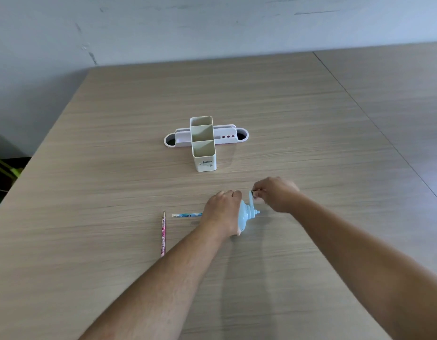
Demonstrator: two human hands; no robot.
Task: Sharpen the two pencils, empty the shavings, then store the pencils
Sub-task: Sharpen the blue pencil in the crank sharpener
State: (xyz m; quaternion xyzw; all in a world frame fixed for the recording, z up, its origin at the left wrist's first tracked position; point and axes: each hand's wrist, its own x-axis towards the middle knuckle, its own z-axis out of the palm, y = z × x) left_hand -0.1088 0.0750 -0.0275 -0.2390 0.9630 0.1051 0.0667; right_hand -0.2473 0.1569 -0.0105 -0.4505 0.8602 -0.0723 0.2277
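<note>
A light blue crank sharpener (246, 215) lies on the wooden table near its front middle. My left hand (223, 209) clasps the sharpener's body from the left and covers most of it. My right hand (276, 193) pinches the crank handle (251, 195) above the sharpener's right end. A blue patterned pencil (186, 215) sticks out to the left of my left hand, its far end hidden in the sharpener. A pink patterned pencil (163, 233) lies loose on the table further left, tip pointing away from me.
A cream pen holder (203, 146) with three compartments stands at the table's middle, crossing a white oblong tray (242, 136) with round holes at both ends. A seam (374, 123) splits the tabletop at the right. A pale wall runs behind.
</note>
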